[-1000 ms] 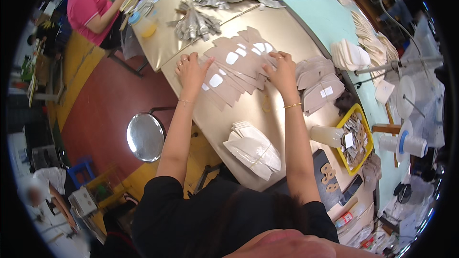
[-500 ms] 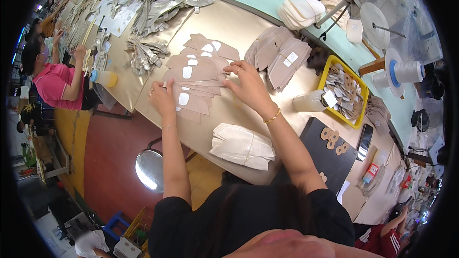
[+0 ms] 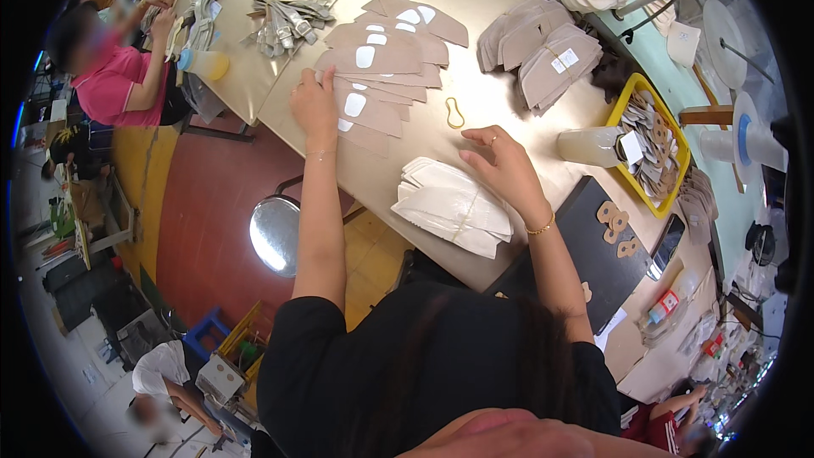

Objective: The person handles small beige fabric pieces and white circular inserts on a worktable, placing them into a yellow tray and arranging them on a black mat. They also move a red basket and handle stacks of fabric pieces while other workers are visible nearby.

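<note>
Taupe cut pieces (image 3: 390, 49), several with white patches, lie fanned out in overlapping rows on the table. My left hand (image 3: 314, 106) is at their near left edge, fingertips touching it, thumb and forefinger apart. My right hand (image 3: 509, 168) hovers right of the fan with bent, parted fingers and nothing in them. Just beyond its fingertips a yellow rubber band (image 3: 455, 113) lies on the table. Close below that hand is a banded bundle of cream pieces (image 3: 454, 208).
Stacked taupe pieces (image 3: 543, 55) lie at the far right. Beside them stand a cloudy plastic jar (image 3: 587, 147) and a yellow basket (image 3: 683, 148) of small parts. A black board (image 3: 598, 276) carries tan pieces; a phone (image 3: 667, 246) lies nearby. A co-worker in pink (image 3: 119, 85) works at the left.
My right hand has left the fanned pieces and drawn back toward me and to the right. The rubber band now shows fully. My left hand stays at the fan's edge; the whole view has shifted.
</note>
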`<control>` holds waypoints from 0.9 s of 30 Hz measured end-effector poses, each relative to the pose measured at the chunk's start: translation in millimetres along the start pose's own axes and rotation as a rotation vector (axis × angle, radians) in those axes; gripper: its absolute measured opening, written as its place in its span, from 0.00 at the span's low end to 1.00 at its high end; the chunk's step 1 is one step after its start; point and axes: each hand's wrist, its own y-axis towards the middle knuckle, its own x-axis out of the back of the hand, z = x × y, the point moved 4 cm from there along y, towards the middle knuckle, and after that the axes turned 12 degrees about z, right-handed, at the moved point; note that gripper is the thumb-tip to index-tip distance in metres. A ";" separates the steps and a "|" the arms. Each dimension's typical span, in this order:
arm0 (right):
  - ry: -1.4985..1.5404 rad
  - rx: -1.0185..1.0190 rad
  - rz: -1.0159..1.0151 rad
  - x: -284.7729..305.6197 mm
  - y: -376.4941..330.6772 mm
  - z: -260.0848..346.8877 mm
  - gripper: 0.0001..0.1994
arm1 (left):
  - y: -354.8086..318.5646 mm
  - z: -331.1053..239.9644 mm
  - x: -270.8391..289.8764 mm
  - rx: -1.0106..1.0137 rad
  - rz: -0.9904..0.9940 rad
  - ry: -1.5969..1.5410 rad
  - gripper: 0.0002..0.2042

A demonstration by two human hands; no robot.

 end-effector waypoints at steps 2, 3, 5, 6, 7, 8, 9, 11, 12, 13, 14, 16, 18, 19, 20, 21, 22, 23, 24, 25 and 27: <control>0.014 -0.002 0.022 -2.5 -0.3 2.6 0.16 | 0.7 -0.7 0.3 -0.013 0.003 0.031 0.20; 0.016 -0.018 0.045 -3.1 1.6 3.0 0.16 | 0.5 -2.1 0.9 -0.037 -0.030 0.060 0.20; -0.032 0.008 0.052 -2.9 8.8 6.6 0.16 | 0.9 -4.6 2.6 -0.083 -0.095 0.083 0.19; -0.082 0.050 0.039 -2.5 15.7 9.3 0.16 | 0.8 -5.7 3.8 -0.102 -0.127 0.078 0.19; -0.135 0.115 0.014 -1.2 24.3 12.6 0.15 | 0.9 -7.2 5.5 -0.122 -0.158 0.067 0.18; -0.195 0.122 0.019 -2.8 36.2 13.9 0.16 | 1.6 -7.3 6.2 -0.118 -0.135 0.049 0.18; -0.254 0.149 0.014 -6.3 50.8 16.5 0.17 | 2.5 -7.5 7.6 -0.117 -0.108 0.029 0.18; -0.440 0.229 -0.061 -13.8 84.3 23.5 0.20 | 4.8 -6.8 10.9 -0.077 -0.024 -0.051 0.18; -0.567 0.283 -0.128 -18.9 103.3 28.7 0.22 | 5.7 -5.5 12.1 -0.035 0.031 -0.111 0.18; -0.698 0.320 -0.165 -24.1 117.7 31.3 0.24 | 6.4 -4.4 14.2 -0.002 0.058 -0.169 0.18; -0.737 0.340 -0.155 -27.9 129.6 30.7 0.25 | 10.2 -4.2 15.1 0.025 0.101 -0.254 0.18; -0.828 0.341 -0.070 -39.6 153.3 29.7 0.27 | 16.3 -2.7 20.0 0.054 0.124 -0.414 0.17; -0.795 0.251 0.005 -47.2 167.3 22.1 0.27 | 23.2 -2.3 25.0 0.065 0.169 -0.494 0.16; -0.786 0.200 0.046 -50.1 171.7 16.9 0.27 | 26.3 -1.6 28.3 0.080 0.200 -0.534 0.16; -0.780 0.191 0.034 -52.2 174.0 13.6 0.27 | 29.2 -0.1 35.6 0.063 0.196 -0.561 0.16; -0.789 0.211 0.005 -54.5 174.4 11.4 0.27 | 31.5 1.1 43.3 0.054 0.204 -0.585 0.17; -0.811 0.215 -0.018 -56.4 174.9 8.7 0.27 | 34.3 2.1 52.1 0.047 0.217 -0.616 0.18; -0.836 0.203 -0.017 -58.4 175.5 5.6 0.26 | 36.0 4.0 63.7 0.044 0.215 -0.587 0.17; -0.805 0.251 -0.065 -59.0 175.0 5.5 0.25 | 36.0 7.0 76.7 0.049 0.221 -0.560 0.17; -0.814 0.259 -0.082 -59.3 174.8 3.8 0.25 | 35.3 10.5 91.1 0.057 0.220 -0.533 0.17; -0.824 0.314 -0.124 -60.8 174.2 3.7 0.25 | 33.2 13.8 121.4 0.003 0.136 -0.429 0.16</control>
